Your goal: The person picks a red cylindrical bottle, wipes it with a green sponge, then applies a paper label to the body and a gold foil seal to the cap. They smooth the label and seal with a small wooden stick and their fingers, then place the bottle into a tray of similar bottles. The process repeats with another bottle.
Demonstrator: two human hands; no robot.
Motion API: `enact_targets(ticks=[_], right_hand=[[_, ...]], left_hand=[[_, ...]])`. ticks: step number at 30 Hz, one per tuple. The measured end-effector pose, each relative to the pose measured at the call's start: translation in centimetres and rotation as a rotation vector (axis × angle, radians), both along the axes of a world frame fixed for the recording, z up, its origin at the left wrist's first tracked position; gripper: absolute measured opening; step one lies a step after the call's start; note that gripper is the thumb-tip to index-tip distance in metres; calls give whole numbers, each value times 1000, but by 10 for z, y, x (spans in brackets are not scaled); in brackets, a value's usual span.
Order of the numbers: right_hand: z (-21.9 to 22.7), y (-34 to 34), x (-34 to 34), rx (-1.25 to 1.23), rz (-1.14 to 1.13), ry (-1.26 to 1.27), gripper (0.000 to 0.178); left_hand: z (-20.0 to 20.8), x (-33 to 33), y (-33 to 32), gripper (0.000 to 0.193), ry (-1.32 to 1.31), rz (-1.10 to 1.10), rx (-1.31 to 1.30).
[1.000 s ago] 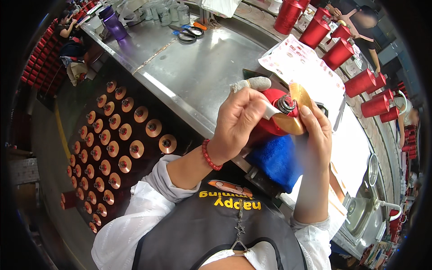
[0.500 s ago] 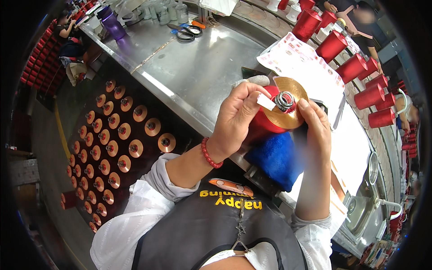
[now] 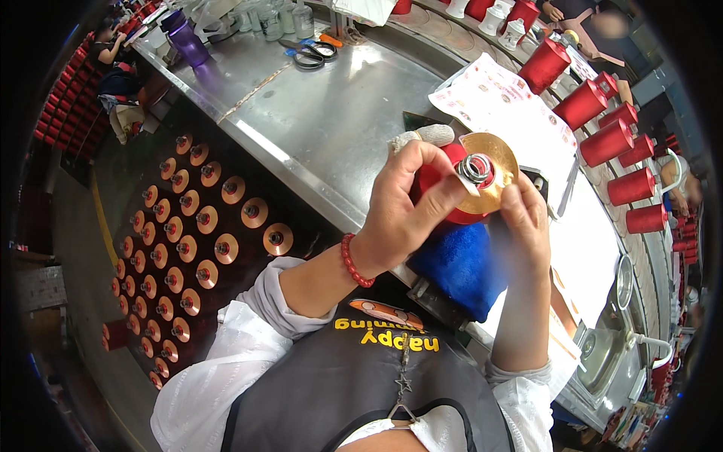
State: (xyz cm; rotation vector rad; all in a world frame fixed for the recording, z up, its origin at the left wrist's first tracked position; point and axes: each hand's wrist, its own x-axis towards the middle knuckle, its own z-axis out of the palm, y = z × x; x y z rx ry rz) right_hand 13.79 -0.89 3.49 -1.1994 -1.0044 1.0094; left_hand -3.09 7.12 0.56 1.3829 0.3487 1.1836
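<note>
A red bottle (image 3: 427, 179) lies tilted in front of me, its silvery threaded neck (image 3: 475, 167) facing me. Around that neck sits a shiny gold paper collar (image 3: 500, 154). My left hand (image 3: 395, 215) is closed, pinching a small white slip (image 3: 468, 187) between thumb and finger against the neck. My right hand (image 3: 529, 218) grips the collar's right edge between thumb and fingers. Under the bottle is a blue plush pad (image 3: 459, 271). A pale knitted piece (image 3: 422, 138), perhaps a glove finger, shows behind my left hand.
On the metal table (image 3: 339, 98) lie scissors (image 3: 309, 54) beside a purple bottle (image 3: 187, 41) and glass jars (image 3: 275, 22). Printed sheets (image 3: 504, 98) lie at right, near a conveyor carrying red bottles (image 3: 606, 142). Collared bottles (image 3: 226, 248) crowd the lower left. Other people work nearby.
My left thumb and finger have brought the white slip rightward and down onto the neck. My right fingers have slid lower along the collar. Bottles on the conveyor have shifted.
</note>
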Motion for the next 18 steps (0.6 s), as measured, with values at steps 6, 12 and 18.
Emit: enact_targets(ticks=[6,12,18], right_hand=[[3,1,-11,-9,-21,-63,53],[-1,1,-8,-1,-22,-14,49],[0,2,-9,-35,-16,40,49]], left_hand=[[-11,-3,-3,27,-109,-61,-128],[-7,-9,0,47,-209,-255,-328],[-11,-11,3,50,-187,-315,-322]])
